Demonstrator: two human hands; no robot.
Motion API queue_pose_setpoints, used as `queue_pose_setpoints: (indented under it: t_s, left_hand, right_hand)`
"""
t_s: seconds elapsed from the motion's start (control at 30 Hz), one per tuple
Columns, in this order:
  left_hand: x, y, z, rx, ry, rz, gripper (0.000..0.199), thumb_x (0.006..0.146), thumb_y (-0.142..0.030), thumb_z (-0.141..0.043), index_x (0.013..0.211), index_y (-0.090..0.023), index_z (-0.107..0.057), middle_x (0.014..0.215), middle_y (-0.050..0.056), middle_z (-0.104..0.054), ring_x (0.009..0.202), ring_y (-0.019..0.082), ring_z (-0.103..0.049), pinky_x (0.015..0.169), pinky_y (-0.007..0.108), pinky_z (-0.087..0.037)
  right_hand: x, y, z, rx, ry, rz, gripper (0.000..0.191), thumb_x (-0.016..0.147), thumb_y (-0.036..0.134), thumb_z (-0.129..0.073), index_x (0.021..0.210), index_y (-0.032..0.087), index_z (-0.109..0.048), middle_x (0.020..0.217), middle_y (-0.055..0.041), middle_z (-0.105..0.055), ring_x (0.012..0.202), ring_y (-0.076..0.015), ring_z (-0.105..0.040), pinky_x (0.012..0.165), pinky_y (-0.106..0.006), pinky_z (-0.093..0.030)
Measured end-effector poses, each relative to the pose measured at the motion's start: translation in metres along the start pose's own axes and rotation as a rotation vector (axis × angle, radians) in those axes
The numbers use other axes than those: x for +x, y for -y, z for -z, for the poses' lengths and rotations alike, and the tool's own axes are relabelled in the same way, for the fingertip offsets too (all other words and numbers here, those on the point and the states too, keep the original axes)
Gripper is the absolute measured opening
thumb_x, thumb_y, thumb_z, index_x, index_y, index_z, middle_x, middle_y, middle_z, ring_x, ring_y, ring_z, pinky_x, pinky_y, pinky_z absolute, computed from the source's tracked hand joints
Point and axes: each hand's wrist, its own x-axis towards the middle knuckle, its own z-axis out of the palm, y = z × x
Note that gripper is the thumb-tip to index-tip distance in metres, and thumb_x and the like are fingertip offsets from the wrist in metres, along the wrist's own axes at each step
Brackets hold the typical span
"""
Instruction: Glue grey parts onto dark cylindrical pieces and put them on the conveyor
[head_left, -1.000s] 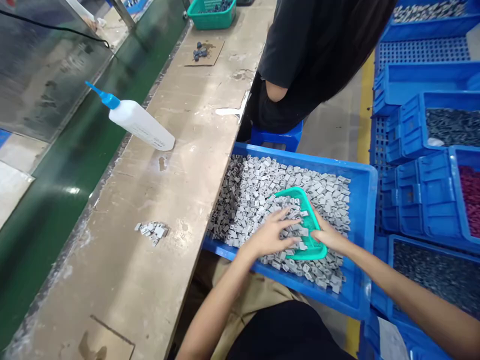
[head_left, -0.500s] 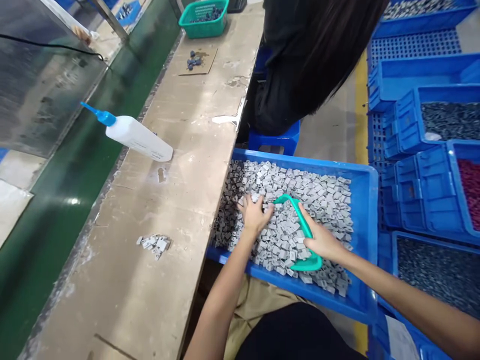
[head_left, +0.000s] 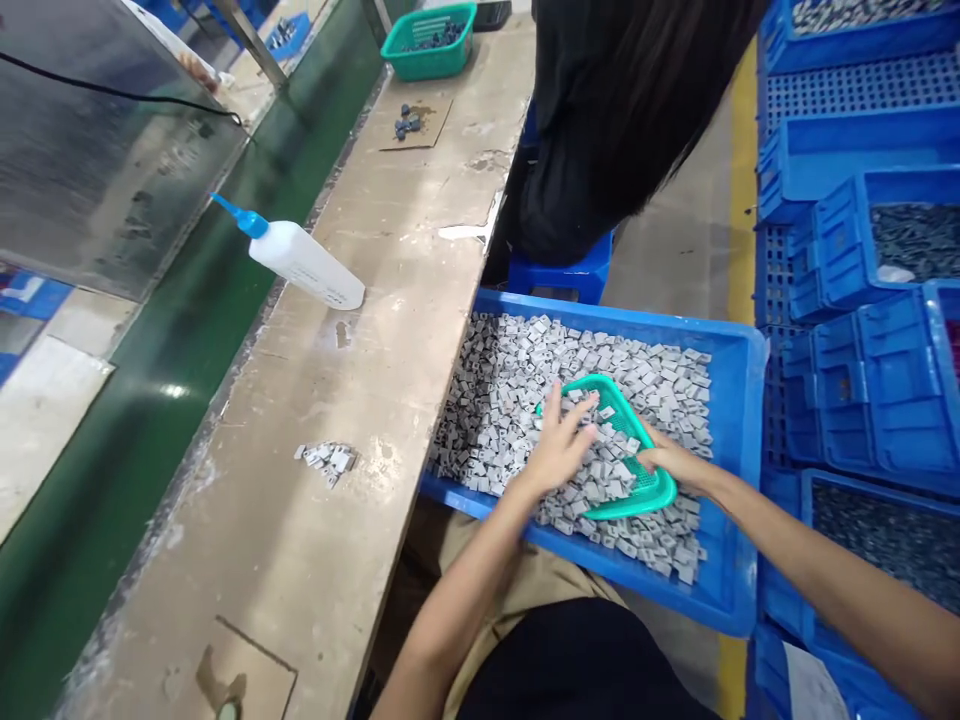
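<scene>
A green plastic basket [head_left: 664, 497] lies tilted in a large blue bin [head_left: 739, 480] full of small light-grey plastic parts [head_left: 517, 350]. My right hand [head_left: 675, 462] grips the basket's right rim, its thumb on the inner side. Many grey parts fill the left portion of the basket, and its bare mesh shows near the right hand. My left hand [head_left: 559, 450] rests with spread fingers on the parts at the basket's left side. Its palm side is hidden.
On the workbench [head_left: 285, 540] at left are a small pile of grey parts [head_left: 330, 458], a white bottle with blue nozzle [head_left: 307, 265] and another green basket [head_left: 431, 62]. A person in black [head_left: 600, 130] sits ahead. Blue crates [head_left: 847, 370] are stacked at right.
My left hand has moved right, from the loose parts onto those at the basket. The basket has shifted slightly right and tilted, showing more of its inside. The view has shifted a little.
</scene>
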Motion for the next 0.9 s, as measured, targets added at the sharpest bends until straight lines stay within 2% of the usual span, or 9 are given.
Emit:
queue_pose_setpoints:
  t_s: [0.1,0.17,0.23,0.37,0.43,0.5,0.63,0.77,0.9]
  left_hand:
    - [-0.013,0.031,0.029,-0.125,-0.185,0.243,0.051,0.091,-0.047,-0.031,0.139,-0.032,-0.035,0.157,-0.003,-0.012,0.143,0.021,-0.010,0.114,0.040,-0.017]
    - [-0.022,0.040,0.028,-0.263,-0.263,0.424,0.057,0.091,-0.044,-0.030,0.144,-0.023,-0.026,0.156,0.004,-0.014,0.143,0.021,-0.010,0.115,0.039,-0.013]
    - [-0.025,0.035,0.013,-0.366,-0.254,0.497,0.060,0.092,-0.044,-0.027,0.145,-0.017,-0.023,0.154,0.008,-0.020,0.142,0.021,-0.014,0.115,0.038,-0.015]
    - [-0.015,0.002,-0.020,-0.593,-0.278,0.389,0.068,0.088,-0.052,-0.033,0.147,-0.021,-0.018,0.154,0.005,-0.019,0.141,0.018,-0.018,0.114,0.032,-0.018]
    - [-0.012,-0.011,-0.025,-0.735,-0.328,0.362,0.068,0.088,-0.053,-0.033,0.147,-0.022,-0.016,0.155,0.005,-0.018,0.141,0.018,-0.016,0.114,0.032,-0.017]
    - [-0.014,-0.016,-0.024,-0.793,-0.396,0.346,0.064,0.090,-0.052,-0.029,0.146,-0.023,-0.020,0.155,0.003,-0.019,0.141,0.017,-0.015,0.115,0.032,-0.015]
    - [-0.024,-0.011,-0.016,-0.814,-0.506,0.342,0.059,0.091,-0.050,-0.028,0.143,-0.025,-0.027,0.154,0.002,-0.024,0.141,0.015,-0.018,0.115,0.030,-0.014]
    - [-0.022,-0.002,-0.011,-0.838,-0.527,0.429,0.058,0.091,-0.048,-0.027,0.142,-0.021,-0.030,0.153,0.005,-0.027,0.140,0.016,-0.020,0.115,0.031,-0.014]
    - [-0.027,-0.009,-0.003,-0.891,-0.589,0.467,0.057,0.090,-0.044,-0.032,0.138,-0.015,-0.038,0.149,0.009,-0.035,0.138,0.019,-0.028,0.114,0.033,-0.017]
  right_hand:
    - [0.002,-0.011,-0.001,0.337,0.110,-0.086,0.095,0.053,0.012,-0.041,0.146,0.018,-0.022,0.094,-0.0050,-0.067,0.062,-0.0185,-0.059,0.050,-0.025,-0.044]
    - [0.001,-0.019,-0.003,0.488,0.111,-0.107,0.095,0.053,0.014,-0.042,0.146,0.018,-0.022,0.092,-0.0051,-0.068,0.066,-0.0200,-0.062,0.052,-0.027,-0.047]
    - [0.001,-0.027,-0.007,0.613,0.088,-0.122,0.095,0.052,0.016,-0.044,0.144,0.020,-0.023,0.090,-0.0042,-0.068,0.071,-0.0221,-0.065,0.057,-0.031,-0.051]
    - [0.001,-0.037,-0.017,0.905,0.090,-0.136,0.082,0.043,0.016,-0.053,0.125,0.023,-0.049,0.080,-0.0021,-0.071,0.071,-0.0282,-0.067,0.060,-0.037,-0.054]
    - [0.002,-0.037,-0.022,0.949,0.105,-0.129,0.069,0.040,0.016,-0.055,0.108,0.022,-0.060,0.072,-0.0022,-0.071,0.068,-0.0298,-0.068,0.058,-0.038,-0.055]
    - [0.003,-0.032,-0.027,0.936,0.099,-0.105,0.062,0.041,0.017,-0.058,0.103,0.022,-0.064,0.069,-0.0015,-0.071,0.066,-0.0293,-0.068,0.057,-0.037,-0.055]
    - [0.005,-0.016,-0.036,0.933,0.055,-0.034,0.064,0.048,0.020,-0.064,0.112,0.025,-0.061,0.079,0.0008,-0.073,0.073,-0.0259,-0.069,0.064,-0.035,-0.056]
    - [0.007,0.004,-0.042,0.923,0.032,0.008,0.065,0.059,0.033,-0.064,0.124,0.025,-0.056,0.096,-0.0018,-0.073,0.086,-0.0259,-0.069,0.073,-0.037,-0.056]
    - [-0.004,0.005,-0.039,0.813,-0.017,0.012,0.066,0.073,0.043,-0.061,0.135,0.026,-0.046,0.098,-0.0021,-0.073,0.084,-0.0240,-0.070,0.074,-0.037,-0.058]
